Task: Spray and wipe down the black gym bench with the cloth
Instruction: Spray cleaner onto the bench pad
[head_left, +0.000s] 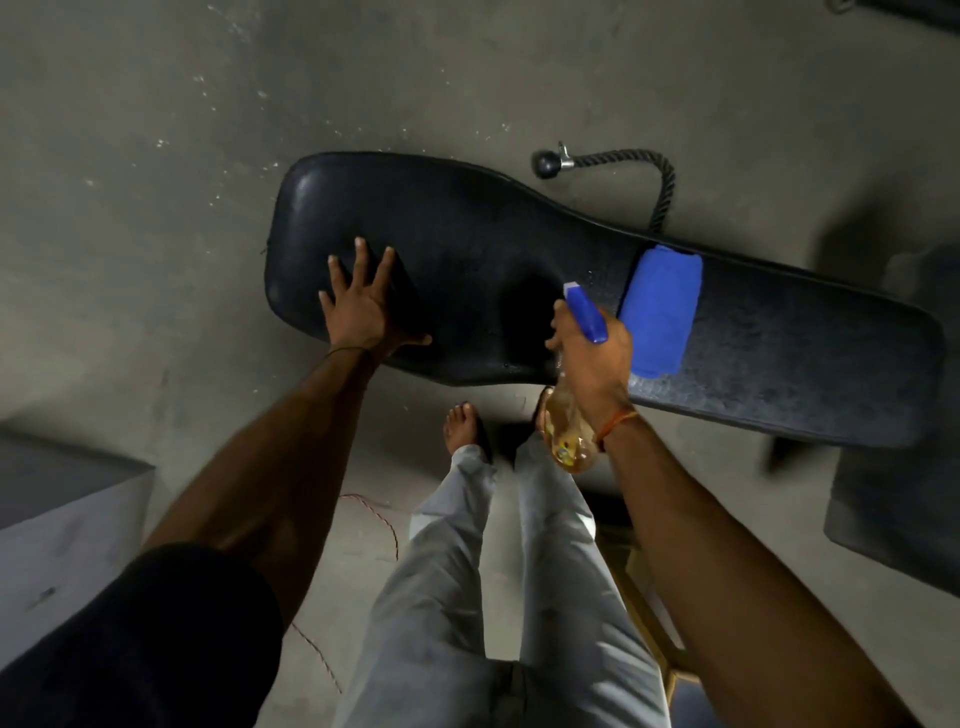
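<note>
Over the long black padded gym bench (467, 244), the right hand (592, 358) is gripping a clear spray bottle with a blue nozzle (584, 312), aiming at the padding. The left hand (363, 306) is pressing flat, fingers spread, likely steadying. The folded blue cloth (660, 306) is lying ready beside the nozzle.

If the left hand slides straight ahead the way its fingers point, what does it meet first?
Only more bench pad: the left hand lies flat on it, and nothing shows ahead before the pad's far edge.
</note>
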